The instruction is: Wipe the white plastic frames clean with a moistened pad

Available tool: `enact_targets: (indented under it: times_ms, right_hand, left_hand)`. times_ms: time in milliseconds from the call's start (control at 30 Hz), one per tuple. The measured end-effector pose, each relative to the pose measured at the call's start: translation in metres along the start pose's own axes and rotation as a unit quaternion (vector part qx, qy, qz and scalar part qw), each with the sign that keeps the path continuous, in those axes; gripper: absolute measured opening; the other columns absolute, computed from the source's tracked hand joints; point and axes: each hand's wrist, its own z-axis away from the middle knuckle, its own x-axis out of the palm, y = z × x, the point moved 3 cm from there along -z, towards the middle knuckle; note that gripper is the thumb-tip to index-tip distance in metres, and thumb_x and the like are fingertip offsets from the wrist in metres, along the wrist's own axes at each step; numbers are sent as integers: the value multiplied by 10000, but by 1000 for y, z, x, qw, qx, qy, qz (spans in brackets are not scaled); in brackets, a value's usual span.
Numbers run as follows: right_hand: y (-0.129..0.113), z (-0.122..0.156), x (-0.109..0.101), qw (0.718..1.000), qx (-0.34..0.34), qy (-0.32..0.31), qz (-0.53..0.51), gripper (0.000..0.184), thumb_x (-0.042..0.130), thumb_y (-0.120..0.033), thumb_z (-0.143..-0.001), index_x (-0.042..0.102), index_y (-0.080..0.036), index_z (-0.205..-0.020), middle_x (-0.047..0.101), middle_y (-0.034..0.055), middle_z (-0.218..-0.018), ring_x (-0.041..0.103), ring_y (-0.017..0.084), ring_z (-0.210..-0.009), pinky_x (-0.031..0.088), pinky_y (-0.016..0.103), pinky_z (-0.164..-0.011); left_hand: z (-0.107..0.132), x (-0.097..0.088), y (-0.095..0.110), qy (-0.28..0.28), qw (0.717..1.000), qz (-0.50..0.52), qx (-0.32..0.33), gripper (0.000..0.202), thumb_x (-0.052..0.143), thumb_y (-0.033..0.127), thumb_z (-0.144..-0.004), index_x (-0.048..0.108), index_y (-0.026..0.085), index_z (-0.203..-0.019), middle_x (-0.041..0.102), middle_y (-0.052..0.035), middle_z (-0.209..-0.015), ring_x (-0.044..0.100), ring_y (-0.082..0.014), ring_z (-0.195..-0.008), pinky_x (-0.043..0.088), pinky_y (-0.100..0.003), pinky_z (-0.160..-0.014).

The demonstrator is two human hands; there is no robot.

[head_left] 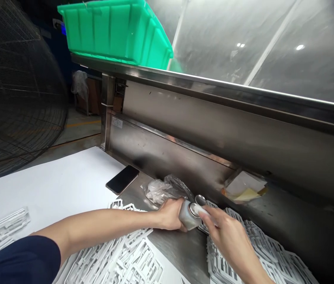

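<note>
Left fingers (179,204) (partly hidden) around a container (186,221), right fingers (210,223) around white cloth (197,209), perhaps.

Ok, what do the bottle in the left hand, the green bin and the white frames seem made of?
Bottle: probably plastic, dull, as its grey sides look cloudy, though frosted glass is possible. Green bin: likely moulded plastic, smooth, judging by its ribbed walls and even colour. White frames: perhaps plastic, matte, with thin, repeated open shapes; painted metal possible.

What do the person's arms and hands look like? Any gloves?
A dark navy sleeve ends near the left elbow, with a bare forearm below. The left hand and right hand are bare, without gloves. No sleeve shows on the right arm.
</note>
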Motion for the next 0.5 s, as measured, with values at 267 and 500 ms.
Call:
enact_targets:
  times_ms: [267,500]
  right_hand:
    - [-8,-8,2,997,32,-70,26,253,426,-351,-945,582,-177,-1042,630,39,-969,605,157,-881,480,340,-770]
    - [-13,-22,-5,993,33,-101,47,208,463,-320,-933,602,-175,-986,632,22,-889,610,150,-845,484,325,-751]
  left_hand:
    - [-1,6,-7,-9,999,30,8,719,796,431,-448,517,239,-1082,624,-47,-1056,582,-308,-975,476,-346,-744]
    - [-3,6,-10,-16,998,63,5,665,805,422,-455,571,220,-1044,633,-18,-1019,589,-261,-932,469,-311,-747]
